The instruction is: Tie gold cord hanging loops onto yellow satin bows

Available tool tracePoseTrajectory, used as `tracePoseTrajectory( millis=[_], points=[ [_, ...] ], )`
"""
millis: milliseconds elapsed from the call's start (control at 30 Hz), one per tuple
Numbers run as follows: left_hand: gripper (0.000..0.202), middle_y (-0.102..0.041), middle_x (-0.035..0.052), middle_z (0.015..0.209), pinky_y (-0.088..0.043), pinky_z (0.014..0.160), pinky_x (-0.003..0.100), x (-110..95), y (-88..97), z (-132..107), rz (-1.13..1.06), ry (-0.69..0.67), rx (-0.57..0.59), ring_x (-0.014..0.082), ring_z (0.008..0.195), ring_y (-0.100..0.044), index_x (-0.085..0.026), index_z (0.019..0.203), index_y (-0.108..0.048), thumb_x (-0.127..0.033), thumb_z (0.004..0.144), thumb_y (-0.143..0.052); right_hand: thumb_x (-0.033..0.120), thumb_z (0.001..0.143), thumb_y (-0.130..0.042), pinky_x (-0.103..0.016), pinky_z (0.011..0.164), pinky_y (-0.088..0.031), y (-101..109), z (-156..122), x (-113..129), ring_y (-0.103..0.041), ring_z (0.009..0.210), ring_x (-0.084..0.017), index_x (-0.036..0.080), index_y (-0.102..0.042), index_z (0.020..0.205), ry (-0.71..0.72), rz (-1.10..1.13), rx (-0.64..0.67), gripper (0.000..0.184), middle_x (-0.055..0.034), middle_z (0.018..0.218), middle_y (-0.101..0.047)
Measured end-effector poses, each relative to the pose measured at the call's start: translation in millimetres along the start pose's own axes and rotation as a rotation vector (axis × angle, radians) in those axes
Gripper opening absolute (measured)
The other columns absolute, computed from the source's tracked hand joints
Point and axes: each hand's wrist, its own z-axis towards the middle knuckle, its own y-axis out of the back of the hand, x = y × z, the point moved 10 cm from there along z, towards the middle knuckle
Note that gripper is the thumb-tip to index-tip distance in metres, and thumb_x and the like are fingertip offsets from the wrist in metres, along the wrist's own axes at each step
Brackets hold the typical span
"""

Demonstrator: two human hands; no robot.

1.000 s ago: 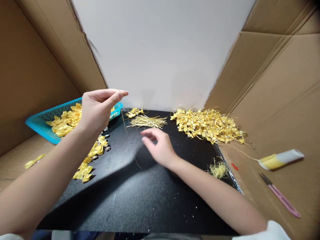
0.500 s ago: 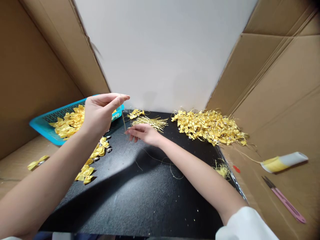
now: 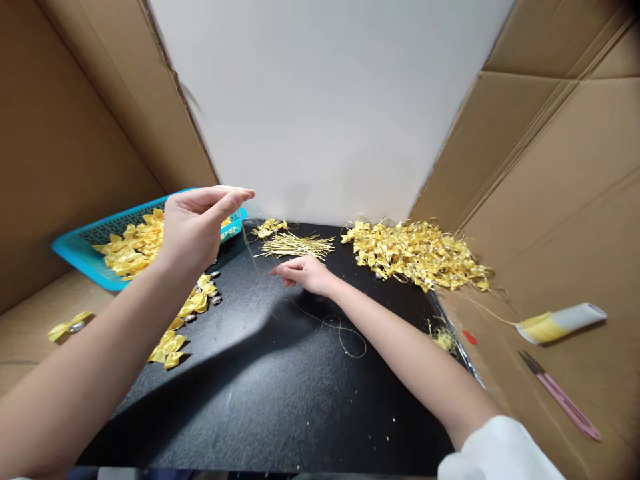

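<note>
My left hand (image 3: 197,223) is raised above the black mat (image 3: 280,393), thumb and fingertips pinched on the top of a thin gold thread (image 3: 249,243) that hangs down to the mat. My right hand (image 3: 304,273) rests low on the mat with its fingers drawn together near the thread's lower part. A loose loop of gold thread (image 3: 345,331) lies by my right forearm. Just beyond my right hand is a bundle of cut gold threads (image 3: 296,245). Loose yellow ribbon bows (image 3: 185,313) lie under my left wrist.
A teal basket (image 3: 83,250) of yellow bows stands at the left. A big heap of finished gold bows (image 3: 417,252) fills the mat's far right. On the cardboard at the right lie a ribbon roll (image 3: 560,321) and pink snips (image 3: 560,395). Cardboard walls enclose the space.
My right hand went from open and hovering mid-mat to low near the hanging thread, fingers drawn together. The loose thread loop now lies on the mat. My left hand stayed raised.
</note>
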Motion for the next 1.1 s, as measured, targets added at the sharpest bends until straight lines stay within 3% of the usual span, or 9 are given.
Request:
tracePoseTrajectory(
  millis=[267,467,600,700,800,900,933,1000,1100],
  points=[
    [0.007,-0.077,0.0017,0.075,-0.056,0.078,0.036,-4.3,-2.7,0.1,-0.006,0.005,0.0,0.0193,0.078,-0.071,-0.029,0.07,-0.08,-0.023,0.07,-0.077,0.029,0.084,-0.064,-0.022,0.064,-0.044,21.6,-12.8,-31.5,-0.055,0.059,-0.009,0.01,-0.077,0.097,-0.102,-0.21,-0.008,0.027,-0.0008,0.063,-0.066],
    [0.008,-0.078,0.0021,0.079,-0.055,0.076,0.032,-4.2,-1.2,0.5,0.002,-0.022,0.019,0.0176,0.079,-0.07,-0.029,0.074,-0.081,-0.022,0.073,-0.076,0.028,0.083,-0.065,-0.022,0.068,-0.046,47.3,-37.4,-36.6,-0.062,0.064,-0.011,0.012,-0.079,0.091,-0.192,-0.415,0.005,0.022,-0.0028,0.068,-0.071],
    [0.01,-0.078,0.0018,0.078,-0.054,0.073,0.032,-5.2,0.4,0.9,-0.004,-0.032,0.006,0.0169,0.076,-0.07,-0.029,0.073,-0.081,-0.02,0.073,-0.076,0.016,0.076,-0.068,-0.027,0.07,-0.047,88.3,-52.4,-29.6,-0.064,0.068,-0.016,0.013,-0.078,0.079,-0.274,-0.608,-0.045,0.011,-0.0056,0.07,-0.071],
    [0.01,-0.078,0.0018,0.078,-0.054,0.074,0.031,-7.8,-1.4,1.1,0.013,-0.032,0.008,0.0165,0.075,-0.07,-0.029,0.073,-0.08,-0.02,0.073,-0.076,0.002,0.068,-0.067,-0.035,0.087,-0.046,112.5,-60.4,-1.9,-0.064,0.097,-0.025,0.013,-0.077,0.092,-0.258,-0.757,-0.203,0.028,-0.0137,0.102,-0.071],
    [0.01,-0.078,0.0018,0.077,-0.053,0.071,0.028,-11.4,-5.2,0.5,0.036,-0.035,0.014,0.0144,0.073,-0.069,-0.028,0.072,-0.08,-0.019,0.073,-0.077,0.007,0.075,-0.063,-0.038,0.098,-0.04,92.5,-63.3,42.9,-0.055,0.114,-0.025,0.015,-0.072,0.106,-0.085,-0.81,-0.323,0.033,-0.0128,0.121,-0.064],
    [0.011,-0.078,0.0016,0.075,-0.051,0.067,0.026,-15.7,-10.0,-0.9,0.076,-0.045,0.017,0.0128,0.07,-0.068,-0.028,0.072,-0.08,-0.018,0.073,-0.077,0.018,0.083,-0.061,-0.031,0.086,-0.045,37.4,-63.1,92.8,-0.061,0.091,-0.016,0.017,-0.071,0.091,0.276,-0.638,-0.341,0.013,-0.0046,0.095,-0.07],
    [0.011,-0.078,0.0016,0.075,-0.051,0.066,0.026,-17.0,-11.8,-1.4,0.089,-0.047,0.021,0.0128,0.07,-0.068,-0.028,0.072,-0.08,-0.018,0.073,-0.077,0.024,0.082,-0.064,-0.029,0.079,-0.045,21.3,-59.7,97.6,-0.061,0.083,-0.014,0.017,-0.071,0.09,0.296,-0.569,-0.318,0.013,-0.0031,0.09,-0.07],
    [0.011,-0.078,0.0015,0.076,-0.051,0.065,0.026,-19.6,-14.8,-2.3,0.111,-0.054,0.032,0.0131,0.07,-0.068,-0.028,0.072,-0.08,-0.018,0.074,-0.077,0.036,0.08,-0.07,-0.027,0.07,-0.044,1.6,-48.5,93.5,-0.06,0.074,-0.013,0.017,-0.07,0.097,0.196,-0.489,-0.303,0.026,-0.0016,0.082,-0.07],
    [0.01,-0.078,0.0008,0.076,-0.05,0.064,0.025,-22.6,-16.4,-3.1,0.159,-0.064,0.039,0.0133,0.07,-0.067,-0.029,0.074,-0.08,-0.02,0.075,-0.077,0.045,0.078,-0.072,-0.027,0.067,-0.041,-6.9,-32.7,86.0,-0.06,0.071,-0.014,0.017,-0.07,0.099,0.06,-0.485,-0.298,0.035,-0.0017,0.079,-0.07]
  ],
)
